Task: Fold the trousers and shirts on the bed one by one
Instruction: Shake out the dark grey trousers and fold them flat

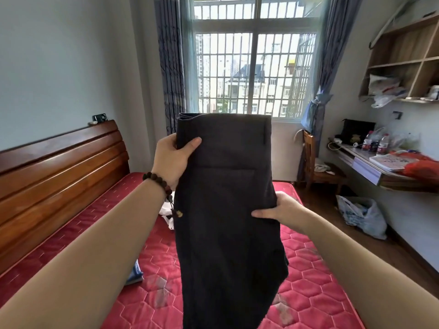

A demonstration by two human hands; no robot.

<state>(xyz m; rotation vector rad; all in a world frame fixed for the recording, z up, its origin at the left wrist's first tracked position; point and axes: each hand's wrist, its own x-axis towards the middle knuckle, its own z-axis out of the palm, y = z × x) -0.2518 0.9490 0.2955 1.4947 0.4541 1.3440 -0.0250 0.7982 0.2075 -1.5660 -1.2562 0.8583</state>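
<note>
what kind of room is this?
Most likely a home bedroom: a bed with a red quilted mattress and brown wooden headboard, a barred window with blue-grey curtains, and a cluttered wall-mounted desk under wooden shelves.

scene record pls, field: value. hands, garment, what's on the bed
garment: dark charcoal trousers, held up above the bed, waistband on top
left hand: grips the trousers' left edge near the waistband; brown bead bracelet on wrist
right hand: grips the right edge lower down
bed: red quilted mattress, wooden headboard
also on bed: white cloth, blue cloth, both partly hidden
</note>
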